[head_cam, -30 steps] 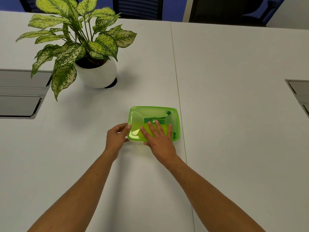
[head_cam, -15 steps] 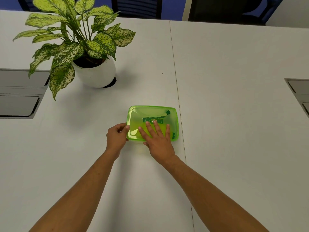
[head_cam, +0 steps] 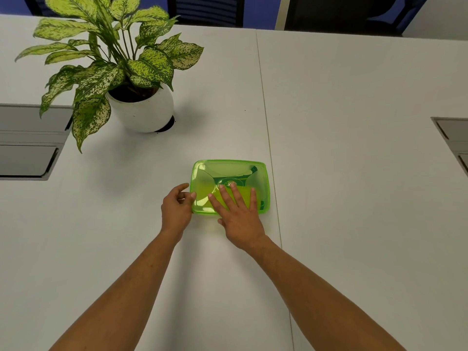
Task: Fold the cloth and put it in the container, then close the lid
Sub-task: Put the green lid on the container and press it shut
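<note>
A green see-through container [head_cam: 263, 188] sits on the white table, with its translucent green lid [head_cam: 228, 171] lying on top. Through the lid a folded yellow-green cloth [head_cam: 202, 193] shows inside. My right hand [head_cam: 238, 214] lies flat on the near half of the lid, fingers spread. My left hand [head_cam: 177, 206] is at the container's near left corner, fingertips touching the rim, fingers loosely curled.
A potted plant in a white pot [head_cam: 144, 110] stands at the back left. Grey cable hatches sit at the left edge [head_cam: 25, 148] and the right edge [head_cam: 453, 138]. A seam [head_cam: 266, 122] between two tabletops runs just right of the container.
My left hand has loosened slightly at the corner, its index finger lifting off the rim. My right hand stays flat on the lid. The container has not moved.
</note>
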